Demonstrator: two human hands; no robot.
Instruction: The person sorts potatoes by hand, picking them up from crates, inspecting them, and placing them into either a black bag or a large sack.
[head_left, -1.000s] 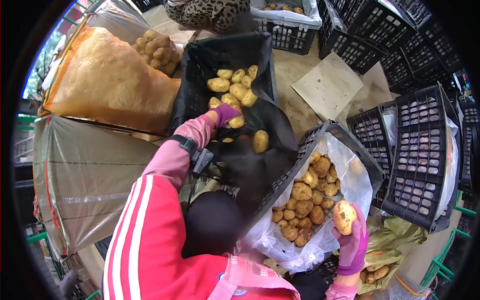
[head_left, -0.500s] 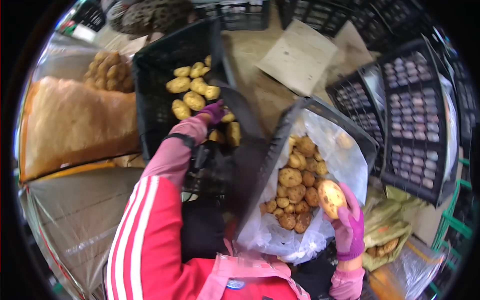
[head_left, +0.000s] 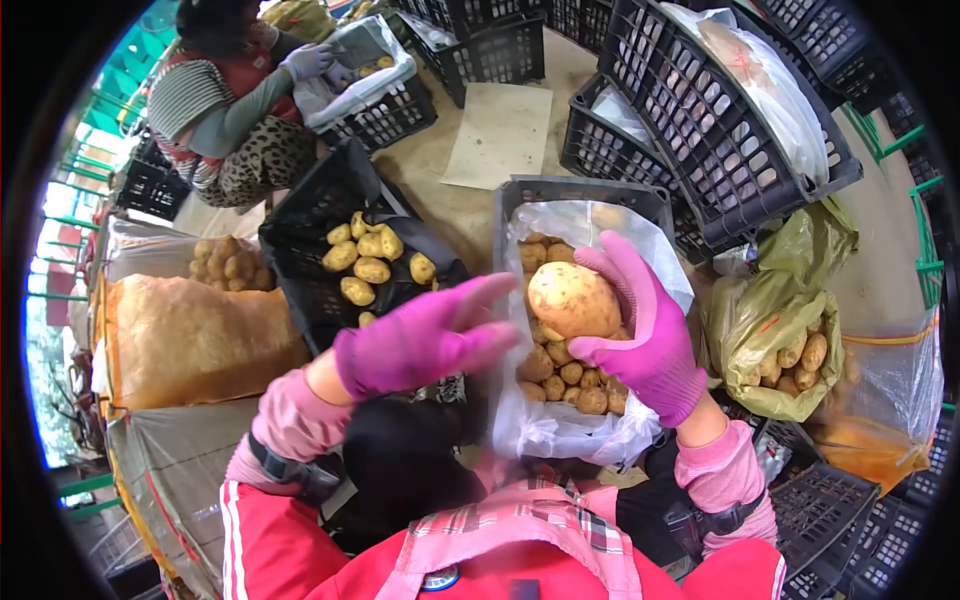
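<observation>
My right hand, in a purple glove, is closed around a large pale potato. It holds the potato above a black crate with a clear-white plastic liner. Smaller, earth-stained potatoes fill part of that liner, some hidden behind the glove. Just left of the held potato is my left hand, also purple-gloved, its fingers apart and somewhat blurred, with nothing in them. Beyond that hand, several yellow potatoes lie in a second crate lined in black.
At the upper left a co-worker has grey-gloved hands over another lined crate. Black crates are stacked at the upper right. A green bag of potatoes stands to the right, full sacks to the left. A cardboard sheet lies ahead.
My left hand has come out of the black-lined crate and moved right, beside the held potato. My right hand still grips a potato, now over the crate's middle. The view has shifted, bringing the co-worker into sight.
</observation>
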